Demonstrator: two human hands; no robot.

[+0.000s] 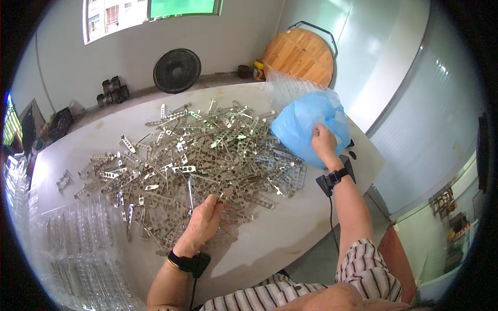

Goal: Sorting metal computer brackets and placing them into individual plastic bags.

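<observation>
A heap of flat metal strips with holes [207, 142] spreads over the table. At its near side my left hand [204, 222] is closed, pinching a small metal piece [226, 194] between thumb and fingers. To the right of the heap sits a puffed blue plastic bag [298, 124], its contents hidden. My right hand [324, 142] is raised against the bag's right part with the fingers curled together. Whether it grips the plastic or something small cannot be made out. Both wrists wear black straps with small boxes and cables.
Stacked clear plastic trays [78, 254] lie at the near left of the pale table [264, 243]. Another clear plastic sheet [290, 88] is behind the bag. A black fan [177, 71] and a round wooden tabletop [301, 54] stand beyond the far edge.
</observation>
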